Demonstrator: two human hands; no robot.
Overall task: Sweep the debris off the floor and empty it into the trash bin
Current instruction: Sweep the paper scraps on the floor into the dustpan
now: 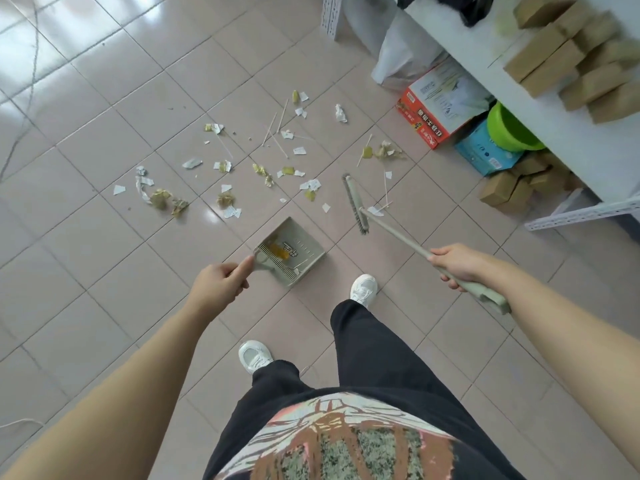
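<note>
The left hand [221, 284] is curled round the handle of the dustpan [304, 252], which sits on the floor [104, 271] with a few scraps already in it. The right hand [457, 265] grips the broom [356, 209], whose head is down just right of the dustpan. The debris [263, 171], paper bits and thin sticks, lies scattered beyond the dustpan. I'd gather it with short strokes toward the pan's open lip, keeping that lip flat so sticks don't slide under. No trash bin is in sight.

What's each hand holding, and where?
Left hand grips the dustpan by its handle; right hand grips the broom near the handle's top end.
</note>
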